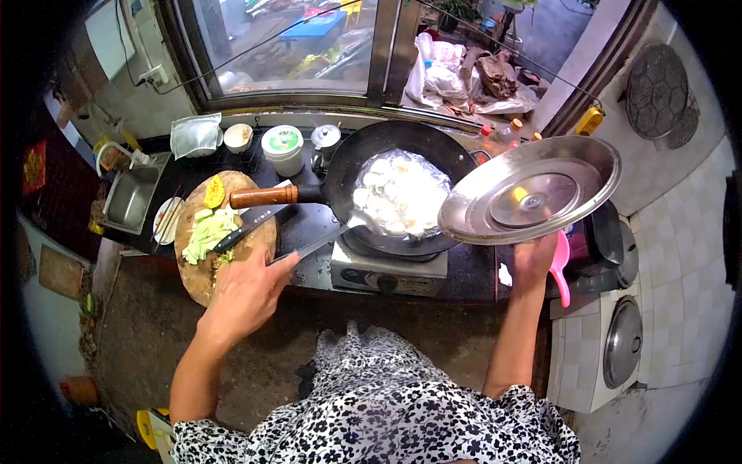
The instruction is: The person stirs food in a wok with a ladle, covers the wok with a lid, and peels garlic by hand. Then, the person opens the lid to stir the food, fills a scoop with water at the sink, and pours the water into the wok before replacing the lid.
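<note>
My left hand (251,284) is closed around the handle of a metal spatula (317,243). The spatula's blade reaches over the near rim into a black wok (352,174). Inside the wok, pale white food (398,193) lies in bubbling, shiny liquid. My right hand (535,257) grips a round metal lid (479,205), tilted at the wok's right side; its fingers are partly hidden behind the lid. Under the wok is a portable stove (386,277). By my left hand, a round wooden board (189,267) bears cut green vegetable (207,233), a yellow piece (215,191) and a knife (251,224).
The wok's wooden handle (263,196) juts left over the board. At the back stand a white tub (283,151) and a lidded jar (325,138). A plate with chopsticks (167,220) and a sink (135,197) are left. A pink ladle (560,267) and bottles (510,133) are right.
</note>
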The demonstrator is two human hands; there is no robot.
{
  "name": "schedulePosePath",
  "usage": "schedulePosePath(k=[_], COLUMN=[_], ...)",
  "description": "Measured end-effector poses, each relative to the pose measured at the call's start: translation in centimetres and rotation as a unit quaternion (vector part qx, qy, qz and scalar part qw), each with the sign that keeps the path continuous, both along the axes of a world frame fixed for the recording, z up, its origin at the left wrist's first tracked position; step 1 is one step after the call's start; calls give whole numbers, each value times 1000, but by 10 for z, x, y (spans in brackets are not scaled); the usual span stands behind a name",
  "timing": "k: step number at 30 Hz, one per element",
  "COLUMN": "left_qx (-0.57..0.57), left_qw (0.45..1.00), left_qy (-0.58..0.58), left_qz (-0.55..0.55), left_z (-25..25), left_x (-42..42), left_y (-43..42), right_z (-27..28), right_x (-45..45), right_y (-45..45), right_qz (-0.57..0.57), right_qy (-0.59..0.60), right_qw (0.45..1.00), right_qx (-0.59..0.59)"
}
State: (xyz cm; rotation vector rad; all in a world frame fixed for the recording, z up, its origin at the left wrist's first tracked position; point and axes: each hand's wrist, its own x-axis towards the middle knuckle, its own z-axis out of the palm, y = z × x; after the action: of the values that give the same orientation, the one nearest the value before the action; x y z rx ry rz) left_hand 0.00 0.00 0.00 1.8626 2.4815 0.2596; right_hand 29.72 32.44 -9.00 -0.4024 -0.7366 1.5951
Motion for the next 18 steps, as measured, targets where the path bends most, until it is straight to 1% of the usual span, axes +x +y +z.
schedulePosePath(k=[2, 5, 10, 13, 18], left_qx=[-25, 0, 24, 67, 72], left_qw=[1000, 1000, 999, 996, 992], left_qy=[13, 26, 8, -16, -63], left_qz=[14, 0, 34, 49, 86], left_z=[0, -19, -54, -67, -83], left_x=[5, 8, 20, 22, 18], left_y=[-2, 14, 46, 62, 91], right_z=[2, 4, 2, -4, -13], right_x=[-1, -6, -8, -6, -6], right_y=[-3, -1, 0, 2, 4], right_qz=[-8, -5, -10, 1, 21], right_qy=[11, 12, -2, -16, -9], right_qw=[1000, 1000, 1000, 1000, 1000], right_qx=[-14, -17, -15, -14, -11])
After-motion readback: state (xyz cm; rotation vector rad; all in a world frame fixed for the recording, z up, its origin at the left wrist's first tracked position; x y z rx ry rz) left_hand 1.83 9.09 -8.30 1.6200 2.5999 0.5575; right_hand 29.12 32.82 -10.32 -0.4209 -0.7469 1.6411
